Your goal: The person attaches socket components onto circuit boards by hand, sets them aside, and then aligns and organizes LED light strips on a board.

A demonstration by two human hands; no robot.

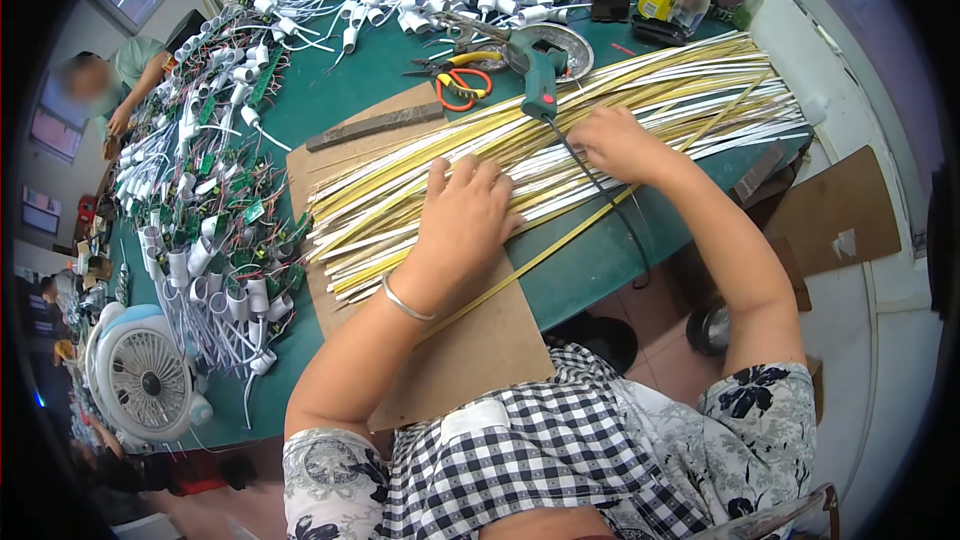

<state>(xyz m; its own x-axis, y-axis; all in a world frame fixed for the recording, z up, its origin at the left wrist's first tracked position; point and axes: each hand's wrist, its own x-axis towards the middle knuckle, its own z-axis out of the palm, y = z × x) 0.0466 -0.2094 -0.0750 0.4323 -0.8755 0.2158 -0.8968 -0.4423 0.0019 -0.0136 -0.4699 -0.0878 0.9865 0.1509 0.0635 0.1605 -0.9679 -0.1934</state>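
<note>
Just this side of the dark-green, pistol-shaped plastic tool (541,80) lie long, thin yellow and white strips (538,158), partly hidden under both hands. Left of the tool, the left hand (466,208) rests fingers apart; right of it, the right hand's (617,144) curled fingertips are obscured, so I can't tell its grip.

Long, slim strips (540,168) in yellow and white are laid lengthwise in a broad, loose bundle, the left ends fanned raggedly over the brown board (470,355), the rest stretched across the green tabletop (590,280)! One yellow strip (540,257) is set apart along the near side, and another is slung askew toward the right end.
</note>
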